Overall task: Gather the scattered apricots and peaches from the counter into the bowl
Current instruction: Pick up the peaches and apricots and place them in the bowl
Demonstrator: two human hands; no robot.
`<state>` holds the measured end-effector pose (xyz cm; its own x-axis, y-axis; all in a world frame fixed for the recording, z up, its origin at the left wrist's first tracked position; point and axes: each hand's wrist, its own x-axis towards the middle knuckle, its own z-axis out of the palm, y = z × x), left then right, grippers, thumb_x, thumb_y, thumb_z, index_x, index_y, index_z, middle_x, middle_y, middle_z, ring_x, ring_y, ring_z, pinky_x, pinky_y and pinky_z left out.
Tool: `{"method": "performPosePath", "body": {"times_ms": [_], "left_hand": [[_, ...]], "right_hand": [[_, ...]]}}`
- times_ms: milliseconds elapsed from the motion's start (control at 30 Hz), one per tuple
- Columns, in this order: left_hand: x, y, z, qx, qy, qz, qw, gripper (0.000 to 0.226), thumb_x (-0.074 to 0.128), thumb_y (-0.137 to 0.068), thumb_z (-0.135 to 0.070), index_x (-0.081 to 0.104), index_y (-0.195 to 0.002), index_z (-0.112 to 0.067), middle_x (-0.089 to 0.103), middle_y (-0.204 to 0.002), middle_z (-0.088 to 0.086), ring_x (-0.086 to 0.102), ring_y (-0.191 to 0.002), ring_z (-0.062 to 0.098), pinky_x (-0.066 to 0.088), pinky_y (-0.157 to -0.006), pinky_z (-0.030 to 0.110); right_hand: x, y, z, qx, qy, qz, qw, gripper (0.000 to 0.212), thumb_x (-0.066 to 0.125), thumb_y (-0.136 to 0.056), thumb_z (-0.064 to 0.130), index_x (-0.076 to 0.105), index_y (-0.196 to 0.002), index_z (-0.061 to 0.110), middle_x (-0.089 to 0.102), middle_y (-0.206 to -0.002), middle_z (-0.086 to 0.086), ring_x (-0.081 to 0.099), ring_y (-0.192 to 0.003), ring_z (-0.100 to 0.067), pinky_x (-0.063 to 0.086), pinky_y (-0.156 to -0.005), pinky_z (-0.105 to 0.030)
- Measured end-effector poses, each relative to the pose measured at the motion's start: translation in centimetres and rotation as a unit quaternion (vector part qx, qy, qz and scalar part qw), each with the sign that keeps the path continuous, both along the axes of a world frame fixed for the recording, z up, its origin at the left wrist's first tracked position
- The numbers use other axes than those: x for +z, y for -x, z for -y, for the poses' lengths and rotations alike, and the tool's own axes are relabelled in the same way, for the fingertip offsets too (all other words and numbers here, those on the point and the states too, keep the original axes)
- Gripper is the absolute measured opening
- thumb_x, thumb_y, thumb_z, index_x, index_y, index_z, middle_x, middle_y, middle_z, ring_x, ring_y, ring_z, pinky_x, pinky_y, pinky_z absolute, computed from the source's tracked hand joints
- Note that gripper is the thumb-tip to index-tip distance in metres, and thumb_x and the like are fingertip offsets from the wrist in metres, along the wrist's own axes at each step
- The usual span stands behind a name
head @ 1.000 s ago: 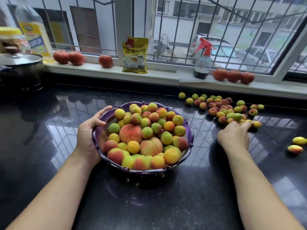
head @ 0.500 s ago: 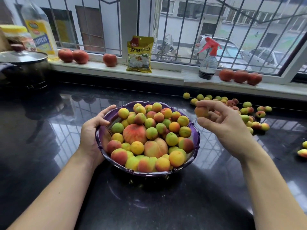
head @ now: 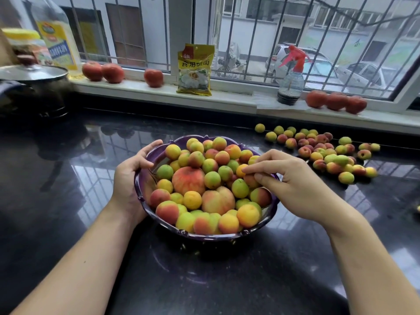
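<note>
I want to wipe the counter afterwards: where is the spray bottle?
Head view: the spray bottle stands on the windowsill, right of centre, between the yellow packet and three red fruits.

Single head-worn wide-angle view, looking forward and down across the counter (head: 68,201) toward the window (head: 250,30). Close range: both forearms enter from the bottom edge; the bowl (head: 145,185) sits centre frame. No second view.

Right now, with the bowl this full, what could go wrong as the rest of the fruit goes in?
The purple bowl is heaped above its rim, so the apricot under the right hand could roll off. The left hand grips only one side, so a push could slide the bowl on the glossy counter. The loose apricots probably won't all fit.
</note>
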<state>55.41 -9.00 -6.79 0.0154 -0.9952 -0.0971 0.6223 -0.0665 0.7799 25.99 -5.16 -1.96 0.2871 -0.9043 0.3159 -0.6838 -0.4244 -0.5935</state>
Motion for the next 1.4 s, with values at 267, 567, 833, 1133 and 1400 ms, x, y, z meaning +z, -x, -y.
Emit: {"method": "performPosePath", "body": {"times_ms": [267, 567, 833, 1133, 1400], "left_hand": [[0.2, 0.2, -0.2, 0.012, 0.009, 0.013, 1.000, 0.059, 0.038, -0.087, -0.003, 0.062, -0.141, -0.010, 0.075, -0.123, 0.014, 0.074, -0.111, 0.030, 0.061, -0.096, 0.045], [0.0, 2.5, -1.7, 0.072, 0.032, 0.076, 0.994, 0.059, 0.029, -0.092, 0.007, 0.068, -0.130, -0.016, 0.074, -0.125, 0.013, 0.067, -0.127, 0.036, 0.053, -0.109, 0.051], [-0.5, 5.4, -3.8, 0.108, 0.049, 0.115, 0.986, 0.056, 0.039, -0.087, 0.001, 0.067, -0.127, -0.027, 0.076, -0.121, 0.001, 0.069, -0.121, 0.024, 0.056, -0.100, 0.038], [-1.0, 5.3, -3.3, 0.126, 0.071, 0.084, 0.986, 0.043, 0.033, -0.102, -0.002, 0.068, -0.123, -0.015, 0.073, -0.126, 0.012, 0.069, -0.121, 0.027, 0.059, -0.093, 0.033], [-1.3, 5.4, -3.6, 0.138, 0.086, 0.130, 0.978, 0.041, 0.038, -0.098, -0.001, 0.069, -0.120, -0.016, 0.075, -0.121, 0.010, 0.070, -0.118, 0.030, 0.060, -0.094, 0.039]], "right_hand": [[-0.1, 0.9, 0.4, -0.053, 0.038, 0.070, 0.995, 0.026, 0.061, -0.099, 0.017, 0.072, -0.120, 0.028, 0.062, -0.108, 0.011, 0.059, -0.096, -0.003, 0.049, -0.080, -0.015], [-5.2, 8.2, 4.1, -0.464, 0.005, -0.012, 0.886, 0.053, 0.052, -0.095, 0.009, 0.045, -0.147, 0.013, 0.032, -0.153, -0.012, 0.050, -0.124, -0.038, 0.041, -0.092, -0.037], [-5.8, 10.6, 6.7, -0.436, -0.008, -0.178, 0.882, 0.034, 0.048, -0.094, 0.002, 0.045, -0.129, 0.004, 0.050, -0.131, -0.026, 0.062, -0.099, -0.047, 0.042, -0.071, -0.042], [-3.5, 10.0, 3.9, -0.293, 0.061, 0.109, 0.948, 0.031, 0.066, -0.093, 0.018, 0.068, -0.123, 0.020, 0.056, -0.125, -0.011, 0.056, -0.116, -0.031, 0.046, -0.096, -0.033], [2.2, 3.4, -1.0, 0.035, -0.026, 0.155, 0.987, 0.025, 0.078, -0.086, 0.015, 0.066, -0.102, 0.029, 0.070, -0.106, 0.005, 0.070, -0.101, -0.014, 0.060, -0.082, -0.034]]}}
